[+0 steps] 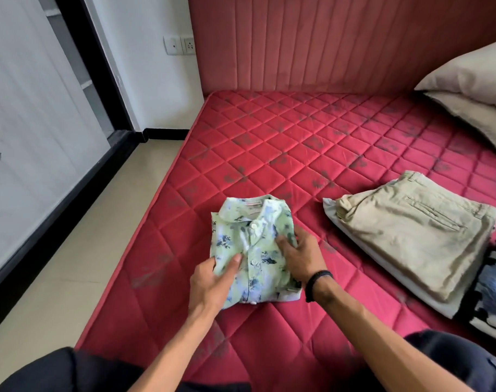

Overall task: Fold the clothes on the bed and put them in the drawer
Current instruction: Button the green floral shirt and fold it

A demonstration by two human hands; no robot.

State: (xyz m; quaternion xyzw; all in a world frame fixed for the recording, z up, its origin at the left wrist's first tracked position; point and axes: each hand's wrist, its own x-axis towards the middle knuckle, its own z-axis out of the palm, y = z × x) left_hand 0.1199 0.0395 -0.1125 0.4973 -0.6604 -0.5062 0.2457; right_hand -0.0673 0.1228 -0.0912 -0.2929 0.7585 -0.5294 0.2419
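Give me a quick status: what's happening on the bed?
Left hand grips folded floral shirt; right hand grips its other side. Khaki trousers folded alongside. No drawer visible.

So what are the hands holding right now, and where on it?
Both hold the folded floral shirt: the left hand grips its near-left edge, thumb on top; the right hand grips its right edge.
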